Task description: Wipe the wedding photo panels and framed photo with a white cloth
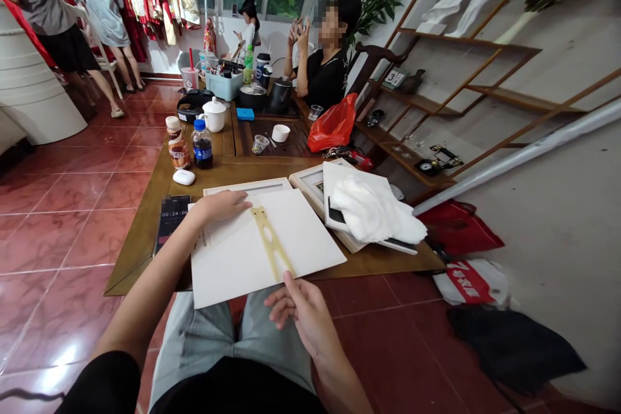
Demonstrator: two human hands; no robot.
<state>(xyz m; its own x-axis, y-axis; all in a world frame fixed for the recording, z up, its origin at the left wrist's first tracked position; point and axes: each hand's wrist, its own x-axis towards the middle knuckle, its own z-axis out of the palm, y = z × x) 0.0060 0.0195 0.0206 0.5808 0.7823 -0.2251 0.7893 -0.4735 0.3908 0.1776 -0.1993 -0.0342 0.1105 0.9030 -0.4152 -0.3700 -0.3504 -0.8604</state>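
A white board (pixel 228 265) lies at the table's front edge, its near corner jutting over my lap. On it rests a flat, pale yellow piece (pixel 266 236) with a small eared head at the far end and two long legs toward me. My left hand (pixel 223 206) lies flat over the board's far left part, fingers stretched toward the head. At the near edge is my right hand (pixel 303 310), palm turned up and fingers loosely apart. Its thumb tip is at the end of one leg; whether it presses there I cannot tell.
Right of the board, white fluffy padding (pixel 373 210) lies on stacked frames (pixel 310 184). A phone (pixel 172 223) showing a timer, a white case (pixel 184 177), a cola bottle (pixel 202 145) and a brown-labelled bottle (pixel 177 145) stand left. A person (pixel 330 65) sits across the table.
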